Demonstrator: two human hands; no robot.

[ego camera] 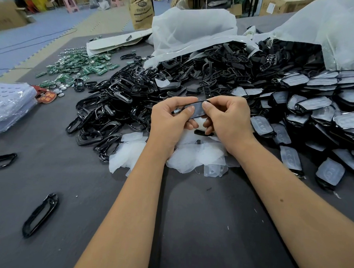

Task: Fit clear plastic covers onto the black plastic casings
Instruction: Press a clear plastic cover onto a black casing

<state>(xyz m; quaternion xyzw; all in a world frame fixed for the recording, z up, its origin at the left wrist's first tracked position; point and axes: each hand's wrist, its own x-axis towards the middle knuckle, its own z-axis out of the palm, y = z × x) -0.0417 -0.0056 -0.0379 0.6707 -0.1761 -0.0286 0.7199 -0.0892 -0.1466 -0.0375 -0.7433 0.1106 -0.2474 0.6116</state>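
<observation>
Both hands, left [169,118] and right [226,118], pinching one covered black casing [196,110] between them.

We count two hands, the left hand [169,116] and the right hand [226,118], with one black casing [196,110] between them. Two loose black frames [40,214] lie apart on the grey table [207,229]. The black casing heap [132,98], clear covers [191,155], covered casings [318,113] and green circuit boards [80,68] are too many to count. We see two pink stools [70,3].
</observation>
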